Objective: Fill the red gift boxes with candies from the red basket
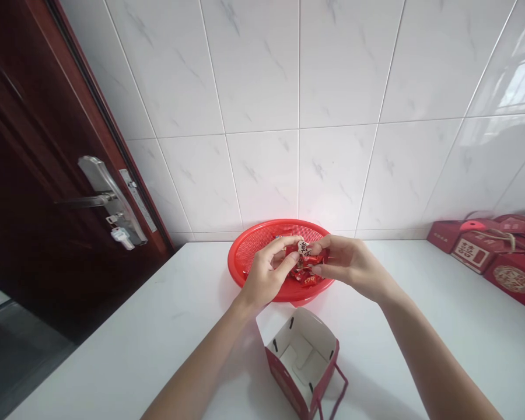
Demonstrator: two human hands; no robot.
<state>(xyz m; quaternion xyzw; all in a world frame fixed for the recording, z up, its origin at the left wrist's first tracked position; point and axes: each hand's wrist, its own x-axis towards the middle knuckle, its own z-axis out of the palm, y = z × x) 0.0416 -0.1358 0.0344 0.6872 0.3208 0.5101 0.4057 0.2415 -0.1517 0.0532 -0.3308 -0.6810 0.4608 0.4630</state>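
Note:
Both hands are over a red plastic basket [237,256] that holds several red-wrapped candies [310,280]. My left hand [269,268] has its thumb and fingers closed on a wrapped candy [304,248] with white and dark print. From the right, my right hand [343,259] pinches red wrapped candy beside it; its fingertips nearly meet my left ones. Below the basket, nearer to me, stands an open red gift box [289,379] with a white inside, its top flaps up and a red handle hanging on the right.
Several closed red gift boxes [472,254] stand on the white table [179,303] at the far right. A white tiled wall [262,175] rises behind the table. On the left is a dark red door [39,175] with a metal handle and keys.

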